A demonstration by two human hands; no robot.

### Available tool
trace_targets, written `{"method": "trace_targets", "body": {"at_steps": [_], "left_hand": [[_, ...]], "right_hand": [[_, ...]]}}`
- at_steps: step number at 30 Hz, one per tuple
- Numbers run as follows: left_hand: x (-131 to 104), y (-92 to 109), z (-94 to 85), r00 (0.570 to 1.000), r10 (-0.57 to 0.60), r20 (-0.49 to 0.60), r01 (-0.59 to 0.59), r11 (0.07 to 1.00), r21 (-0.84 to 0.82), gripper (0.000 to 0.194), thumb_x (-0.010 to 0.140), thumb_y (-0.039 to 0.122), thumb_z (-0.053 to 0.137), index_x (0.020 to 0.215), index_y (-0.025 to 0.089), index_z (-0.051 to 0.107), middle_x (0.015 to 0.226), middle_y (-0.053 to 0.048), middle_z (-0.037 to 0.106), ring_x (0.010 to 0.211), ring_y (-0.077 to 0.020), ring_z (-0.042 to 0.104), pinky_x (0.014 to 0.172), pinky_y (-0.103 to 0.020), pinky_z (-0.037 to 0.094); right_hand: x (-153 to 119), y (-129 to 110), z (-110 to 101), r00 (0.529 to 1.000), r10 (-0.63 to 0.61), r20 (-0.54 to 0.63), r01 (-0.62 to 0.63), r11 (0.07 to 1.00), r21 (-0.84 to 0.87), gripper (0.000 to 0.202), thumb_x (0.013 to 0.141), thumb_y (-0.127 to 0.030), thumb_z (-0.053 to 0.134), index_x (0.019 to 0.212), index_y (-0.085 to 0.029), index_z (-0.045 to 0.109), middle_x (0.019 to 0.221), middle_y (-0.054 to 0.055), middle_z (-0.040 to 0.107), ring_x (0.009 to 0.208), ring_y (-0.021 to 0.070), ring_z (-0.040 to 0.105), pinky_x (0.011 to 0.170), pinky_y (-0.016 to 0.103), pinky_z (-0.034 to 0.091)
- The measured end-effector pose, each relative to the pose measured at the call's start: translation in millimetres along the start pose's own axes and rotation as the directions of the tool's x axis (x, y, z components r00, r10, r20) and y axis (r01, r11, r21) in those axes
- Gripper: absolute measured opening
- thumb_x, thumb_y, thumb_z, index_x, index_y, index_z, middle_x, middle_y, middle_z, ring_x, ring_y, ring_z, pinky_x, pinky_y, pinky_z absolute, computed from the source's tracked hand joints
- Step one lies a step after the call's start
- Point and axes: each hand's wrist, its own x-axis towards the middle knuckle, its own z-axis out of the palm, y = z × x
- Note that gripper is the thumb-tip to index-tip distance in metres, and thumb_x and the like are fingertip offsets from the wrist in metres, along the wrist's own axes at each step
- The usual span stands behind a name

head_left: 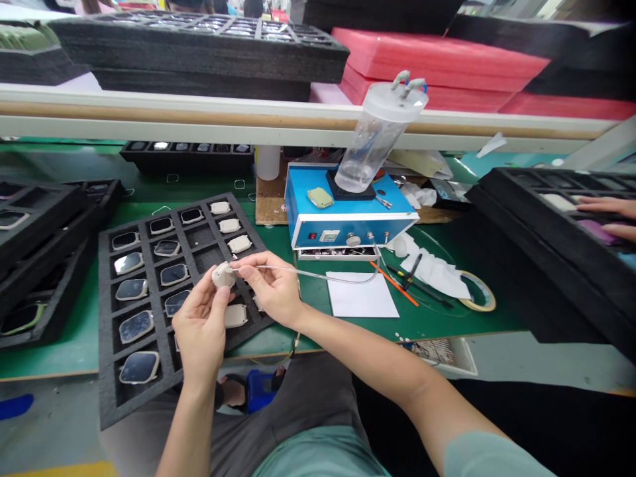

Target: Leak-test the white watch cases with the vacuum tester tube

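My left hand (203,324) pinches a small cream-coloured watch case (223,275) between thumb and fingers, above a black foam tray (106,318). The tray's compartments hold dark-faced watch pieces (136,326) and cream cases (240,244). Close by on the right, my right hand (271,285) is closed on the end of a thin clear tube (318,273), its tip at the case. The tube runs to the front of a blue box (311,192), which carries a tilted clear cylinder (370,139) and a yellow-green case (320,197).
White paper (362,295), an orange stick (395,283), tweezers, crumpled tissue (440,268) and a tape roll (479,291) lie to the right. Stacked black trays (44,245) stand at the left. Another person's hand (609,215) is over trays at far right. A shelf (199,122) crosses above.
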Motion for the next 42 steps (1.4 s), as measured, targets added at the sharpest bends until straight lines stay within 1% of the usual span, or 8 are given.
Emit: {"method": "trace_targets", "body": {"at_steps": [3, 7, 17, 23, 31, 35, 39, 42], "left_hand": [[0.2, -0.3, -0.1, 1.000, 0.003, 0.003, -0.003, 1.000, 0.006, 0.046, 0.084, 0.033, 0.080, 0.128, 0.022, 0.071, 0.130, -0.010, 0.070, 0.116, -0.0233, 0.070, 0.091, -0.028, 0.063], [0.2, -0.6, -0.5, 1.000, -0.003, 0.002, 0.003, 1.000, 0.011, 0.047, 0.084, 0.035, 0.080, 0.128, 0.021, 0.072, 0.131, -0.010, 0.069, 0.116, -0.0250, 0.070, 0.088, -0.029, 0.064], [-0.4, -0.6, -0.5, 1.000, -0.005, -0.003, 0.006, 1.000, 0.025, 0.049, 0.083, 0.037, 0.080, 0.129, 0.020, 0.071, 0.130, -0.012, 0.070, 0.117, -0.0267, 0.070, 0.094, -0.035, 0.063], [-0.5, 0.1, -0.8, 1.000, -0.007, 0.001, 0.007, 1.000, 0.016, 0.048, 0.084, 0.036, 0.079, 0.129, 0.020, 0.071, 0.131, -0.011, 0.069, 0.116, -0.0257, 0.070, 0.088, -0.030, 0.065], [-0.6, 1.4, -0.6, 1.000, -0.019, -0.001, 0.019, 0.999, 0.037, 0.049, 0.084, 0.037, 0.079, 0.129, 0.019, 0.071, 0.133, -0.012, 0.068, 0.117, -0.0256, 0.070, 0.094, -0.034, 0.063], [-0.4, 0.3, -1.0, 1.000, -0.018, 0.001, 0.018, 1.000, 0.020, 0.048, 0.084, 0.036, 0.080, 0.128, 0.020, 0.071, 0.132, -0.011, 0.069, 0.115, -0.0242, 0.071, 0.092, -0.030, 0.063], [0.1, -0.5, -1.7, 1.000, -0.008, 0.007, 0.008, 1.000, 0.017, 0.049, 0.084, 0.036, 0.080, 0.128, 0.020, 0.071, 0.133, -0.011, 0.069, 0.116, -0.0248, 0.070, 0.092, -0.031, 0.063], [0.7, -0.1, -1.7, 1.000, -0.009, 0.009, 0.009, 1.000, 0.013, 0.049, 0.083, 0.036, 0.080, 0.129, 0.019, 0.071, 0.132, -0.012, 0.069, 0.116, -0.0244, 0.070, 0.091, -0.030, 0.063]], "right_hand": [[0.1, -0.4, 0.1, 1.000, 0.005, -0.003, -0.005, 1.000, -0.013, 0.034, 0.088, -0.051, 0.072, 0.094, -0.018, 0.070, 0.098, 0.006, 0.077, 0.088, 0.0164, 0.074, 0.083, 0.029, 0.063], [0.1, 0.4, 0.2, 1.000, 0.001, -0.001, -0.001, 1.000, -0.004, 0.032, 0.088, -0.050, 0.072, 0.094, -0.019, 0.070, 0.097, 0.006, 0.077, 0.088, 0.0161, 0.074, 0.082, 0.029, 0.063], [-0.6, -1.2, -0.2, 1.000, 0.008, -0.001, -0.008, 1.000, -0.007, 0.033, 0.088, -0.051, 0.072, 0.094, -0.019, 0.069, 0.099, 0.006, 0.078, 0.087, 0.0160, 0.074, 0.082, 0.029, 0.063], [-1.2, -0.8, 0.1, 1.000, 0.016, 0.001, -0.016, 1.000, 0.003, 0.032, 0.088, -0.050, 0.072, 0.095, -0.018, 0.069, 0.100, 0.007, 0.078, 0.088, 0.0163, 0.075, 0.084, 0.029, 0.063], [-0.8, -1.9, 0.1, 1.000, 0.024, 0.004, -0.024, 1.000, -0.008, 0.033, 0.088, -0.051, 0.072, 0.095, -0.019, 0.069, 0.100, 0.007, 0.078, 0.088, 0.0165, 0.075, 0.084, 0.030, 0.063], [-0.5, -2.0, 0.1, 1.000, 0.020, 0.003, -0.020, 1.000, 0.001, 0.032, 0.088, -0.049, 0.073, 0.095, -0.018, 0.070, 0.100, 0.007, 0.078, 0.087, 0.0163, 0.074, 0.083, 0.030, 0.063], [-0.5, -1.2, 0.0, 1.000, -0.001, 0.007, 0.001, 1.000, 0.030, 0.028, 0.089, -0.045, 0.073, 0.095, -0.018, 0.070, 0.099, 0.007, 0.077, 0.086, 0.0158, 0.074, 0.082, 0.029, 0.063], [0.0, -1.1, 0.0, 1.000, 0.002, 0.004, -0.002, 1.000, 0.019, 0.029, 0.088, -0.046, 0.073, 0.094, -0.018, 0.070, 0.099, 0.007, 0.078, 0.087, 0.0159, 0.074, 0.082, 0.029, 0.063]]}}
